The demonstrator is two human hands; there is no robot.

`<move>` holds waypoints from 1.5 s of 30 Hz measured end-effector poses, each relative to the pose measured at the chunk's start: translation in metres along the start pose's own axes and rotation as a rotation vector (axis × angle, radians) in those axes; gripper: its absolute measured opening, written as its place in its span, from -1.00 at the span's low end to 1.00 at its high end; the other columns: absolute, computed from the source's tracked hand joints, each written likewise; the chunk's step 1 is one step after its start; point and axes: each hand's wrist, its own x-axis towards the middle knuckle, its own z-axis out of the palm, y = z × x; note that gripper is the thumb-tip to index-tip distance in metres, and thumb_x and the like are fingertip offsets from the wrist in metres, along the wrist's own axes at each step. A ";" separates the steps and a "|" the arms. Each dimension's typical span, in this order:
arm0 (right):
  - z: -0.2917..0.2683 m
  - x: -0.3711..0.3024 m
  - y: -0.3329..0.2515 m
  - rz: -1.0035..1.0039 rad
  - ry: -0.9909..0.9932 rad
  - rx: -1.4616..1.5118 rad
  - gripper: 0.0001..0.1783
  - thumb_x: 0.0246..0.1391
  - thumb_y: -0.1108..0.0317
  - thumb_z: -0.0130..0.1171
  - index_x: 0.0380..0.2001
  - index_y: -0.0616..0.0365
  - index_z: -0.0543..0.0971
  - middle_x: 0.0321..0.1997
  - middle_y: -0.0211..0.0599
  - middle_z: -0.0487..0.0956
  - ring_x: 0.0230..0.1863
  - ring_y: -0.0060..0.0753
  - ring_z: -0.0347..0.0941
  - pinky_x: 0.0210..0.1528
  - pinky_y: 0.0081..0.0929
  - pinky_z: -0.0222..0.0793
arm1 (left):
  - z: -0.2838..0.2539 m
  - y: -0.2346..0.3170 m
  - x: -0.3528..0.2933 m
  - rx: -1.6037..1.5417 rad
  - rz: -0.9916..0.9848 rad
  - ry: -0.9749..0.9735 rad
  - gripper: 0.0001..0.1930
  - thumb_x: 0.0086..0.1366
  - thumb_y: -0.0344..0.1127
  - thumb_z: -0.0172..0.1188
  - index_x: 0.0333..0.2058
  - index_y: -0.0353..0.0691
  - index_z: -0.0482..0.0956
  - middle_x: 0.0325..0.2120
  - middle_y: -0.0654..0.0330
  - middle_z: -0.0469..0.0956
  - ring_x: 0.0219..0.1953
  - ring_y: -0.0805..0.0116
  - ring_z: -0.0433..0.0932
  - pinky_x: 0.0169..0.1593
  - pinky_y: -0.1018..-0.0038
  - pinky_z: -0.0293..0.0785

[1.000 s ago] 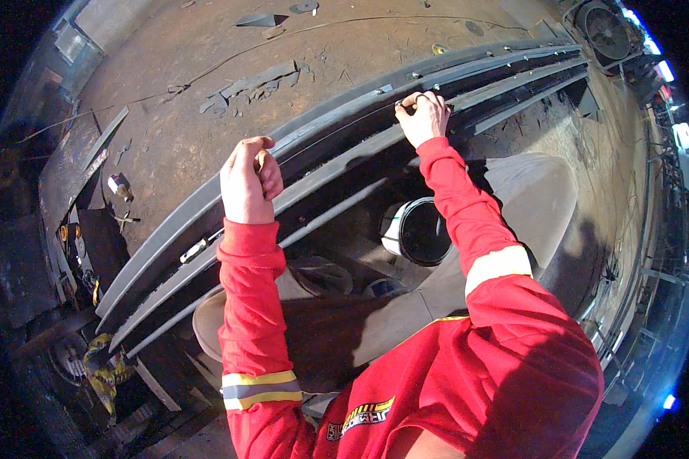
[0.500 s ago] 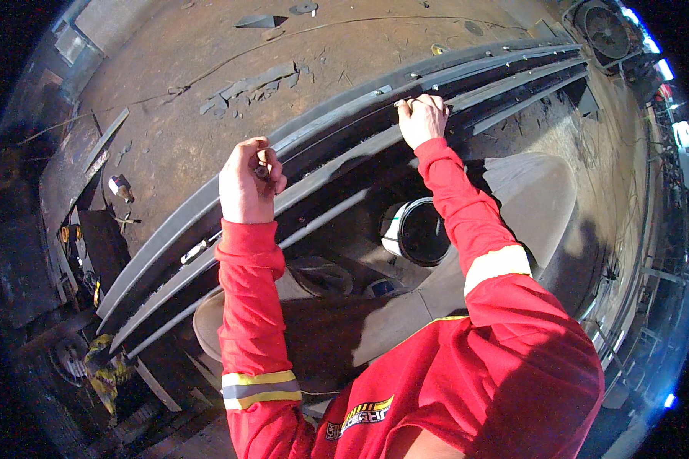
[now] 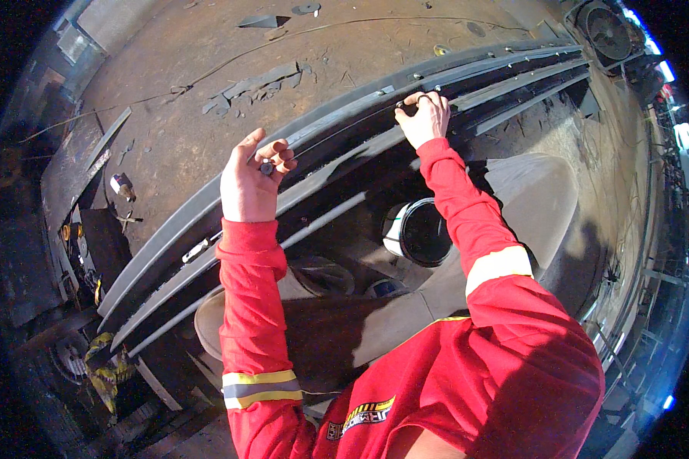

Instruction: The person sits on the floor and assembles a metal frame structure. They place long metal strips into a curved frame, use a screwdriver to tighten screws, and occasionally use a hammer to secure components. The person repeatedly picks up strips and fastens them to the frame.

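My left hand (image 3: 251, 182) is held over the near side of a long steel beam (image 3: 333, 162). Its fingers are loosely curled around a small dark bolt (image 3: 266, 167), with the thumb and index finger lifted apart. Farther along the beam, my right hand (image 3: 426, 121) has its thumb and fingers pinched at the dark channel between the rails. A small dark piece shows at those fingertips, too small to name. Several bright bolt ends (image 3: 416, 76) stand along the beam's far flange. A white-handled tool (image 3: 196, 250) lies in the channel left of my left hand.
A white bucket with a dark inside (image 3: 425, 232) stands between my arms, beside a curved brown metal shell (image 3: 532, 191). Across the beam, broken dark scraps (image 3: 260, 83) and a cable (image 3: 230, 55) lie on the brown ground. A small bottle (image 3: 121, 186) is at the left.
My left hand's fingers have loosened and the thumb and index finger have spread, turning the bolt more into view. My right hand's fingertips have opened slightly, and the small piece shows more.
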 end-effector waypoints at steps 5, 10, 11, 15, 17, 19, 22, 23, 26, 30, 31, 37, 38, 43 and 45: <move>0.004 0.000 0.009 -0.069 0.004 -0.003 -0.82 -0.23 0.15 0.33 -0.55 -0.04 0.62 -0.31 -0.27 0.48 -0.06 -0.10 0.31 0.09 -0.15 0.17 | 0.000 0.000 0.002 -0.004 -0.002 -0.011 -0.58 0.30 -0.15 -0.10 0.02 -0.33 0.27 -0.26 -0.07 0.51 -0.24 0.12 0.51 -0.10 0.23 0.46; -0.001 -0.001 0.002 -0.032 0.002 -0.032 -0.81 -0.20 0.12 0.32 -0.57 -0.04 0.62 -0.30 -0.32 0.48 -0.05 -0.12 0.30 0.10 -0.17 0.16 | 0.003 0.000 0.001 -0.040 0.003 -0.011 -0.58 0.29 -0.17 -0.08 0.02 -0.34 0.26 -0.26 -0.10 0.51 -0.22 0.07 0.51 -0.07 0.21 0.45; 0.000 0.000 0.003 -0.016 -0.013 -0.052 -0.81 -0.19 0.11 0.33 -0.58 -0.06 0.63 -0.30 -0.35 0.48 -0.04 -0.12 0.30 0.10 -0.17 0.15 | 0.003 0.000 0.001 -0.041 0.003 -0.013 -0.58 0.29 -0.17 -0.08 0.02 -0.34 0.26 -0.25 -0.10 0.51 -0.21 0.06 0.51 -0.06 0.20 0.45; 0.003 -0.001 0.004 -0.041 -0.013 -0.028 -0.84 -0.21 0.14 0.34 -0.59 -0.08 0.62 -0.29 -0.36 0.48 -0.02 -0.14 0.28 0.12 -0.12 0.12 | 0.001 0.001 0.000 -0.130 0.003 -0.023 -0.54 0.27 -0.15 -0.03 0.03 -0.34 0.25 -0.19 -0.18 0.47 -0.15 0.00 0.49 0.03 0.16 0.41; 0.002 0.000 0.005 -0.070 -0.008 -0.026 -0.85 -0.20 0.15 0.33 -0.58 -0.07 0.62 -0.28 -0.37 0.48 0.00 -0.14 0.28 0.14 -0.07 0.10 | 0.002 0.000 0.000 -0.206 0.004 -0.067 -0.51 0.25 -0.13 0.00 0.04 -0.35 0.24 -0.14 -0.23 0.44 -0.09 -0.06 0.47 0.10 0.14 0.37; 0.003 -0.001 0.004 -0.057 -0.020 -0.071 -0.84 -0.19 0.15 0.32 -0.57 -0.06 0.63 -0.29 -0.36 0.49 0.01 -0.15 0.28 0.15 -0.04 0.07 | 0.009 0.002 -0.005 -0.254 0.000 -0.084 -0.48 0.24 -0.11 0.02 0.06 -0.35 0.22 -0.07 -0.27 0.38 -0.02 -0.11 0.43 0.14 0.14 0.33; 0.003 -0.001 0.003 -0.070 -0.043 -0.112 -0.83 -0.16 0.13 0.30 -0.55 -0.05 0.65 -0.29 -0.35 0.51 0.01 -0.15 0.29 0.15 -0.03 0.06 | 0.010 0.005 -0.007 -0.312 -0.001 -0.141 -0.41 0.21 -0.10 0.05 0.10 -0.35 0.18 0.05 -0.32 0.27 0.09 -0.18 0.34 0.20 0.11 0.26; 0.002 -0.001 0.002 -0.070 -0.049 -0.130 -0.82 -0.14 0.12 0.27 -0.53 -0.04 0.66 -0.29 -0.34 0.53 0.01 -0.16 0.29 0.16 -0.03 0.06 | 0.013 0.007 -0.009 -0.320 -0.007 -0.140 -0.41 0.21 -0.11 0.04 0.11 -0.36 0.17 0.06 -0.33 0.26 0.10 -0.18 0.33 0.20 0.10 0.25; -0.002 0.002 -0.003 -0.010 -0.106 -0.154 -0.82 -0.13 0.13 0.26 -0.54 -0.04 0.65 -0.27 -0.35 0.52 0.02 -0.15 0.29 0.15 -0.05 0.06 | 0.011 0.008 -0.010 -0.295 0.000 -0.171 -0.45 0.20 -0.26 0.00 0.13 -0.38 0.15 0.05 -0.33 0.27 0.10 -0.18 0.33 0.21 0.09 0.26; -0.026 -0.004 -0.041 -0.236 0.059 -0.138 -0.77 -0.14 0.16 0.26 -0.41 0.02 0.64 -0.28 -0.32 0.50 -0.01 -0.15 0.30 0.10 -0.08 0.14 | -0.001 0.002 -0.009 -0.120 0.003 -0.202 -0.50 0.15 -0.54 -0.12 0.12 -0.42 0.14 -0.01 -0.32 0.34 0.04 -0.15 0.41 0.16 0.12 0.35; -0.035 -0.004 -0.051 -0.329 0.023 0.072 -0.77 -0.13 0.23 0.26 -0.35 0.05 0.62 -0.30 -0.32 0.49 -0.06 -0.16 0.32 0.05 -0.19 0.21 | 0.008 0.001 -0.014 -0.015 0.009 -0.136 -0.50 0.11 -0.64 -0.19 0.09 -0.47 0.15 -0.07 -0.29 0.40 -0.03 -0.11 0.48 0.09 0.16 0.43; -0.077 -0.063 -0.134 -0.601 -0.559 0.680 -0.82 -0.04 0.48 0.12 -0.30 0.19 0.56 -0.35 -0.11 0.47 -0.32 -0.07 0.47 -0.27 -0.31 0.40 | 0.004 -0.037 -0.023 0.151 -0.079 -0.186 -0.57 0.04 -0.67 -0.15 -0.04 -0.46 0.36 -0.20 -0.03 0.52 -0.18 0.19 0.56 -0.01 0.31 0.50; -0.075 -0.070 -0.131 -0.650 -0.565 0.632 -0.84 -0.03 0.51 0.10 -0.32 0.20 0.56 -0.36 -0.11 0.48 -0.32 -0.07 0.47 -0.27 -0.29 0.40 | 0.003 -0.046 -0.022 0.227 -0.086 -0.151 -0.57 0.06 -0.67 -0.13 -0.04 -0.44 0.36 -0.21 0.01 0.52 -0.19 0.22 0.56 -0.03 0.34 0.51; -0.073 -0.082 -0.117 -0.636 -0.574 0.516 -0.84 -0.09 0.51 0.11 -0.37 0.15 0.59 -0.40 -0.22 0.51 -0.29 -0.13 0.49 -0.23 -0.29 0.42 | 0.006 -0.068 -0.028 0.240 -0.162 -0.109 -0.58 0.09 -0.67 -0.08 -0.01 -0.43 0.37 -0.21 0.06 0.54 -0.20 0.26 0.57 -0.09 0.40 0.54; -0.075 -0.080 -0.116 -0.711 -0.498 0.486 -0.86 -0.13 0.50 0.14 -0.41 0.13 0.59 -0.40 -0.27 0.54 -0.28 -0.18 0.49 -0.22 -0.29 0.44 | 0.007 -0.067 -0.026 0.224 -0.162 -0.124 -0.59 0.08 -0.67 -0.08 -0.03 -0.44 0.38 -0.22 0.05 0.54 -0.23 0.29 0.57 -0.13 0.43 0.54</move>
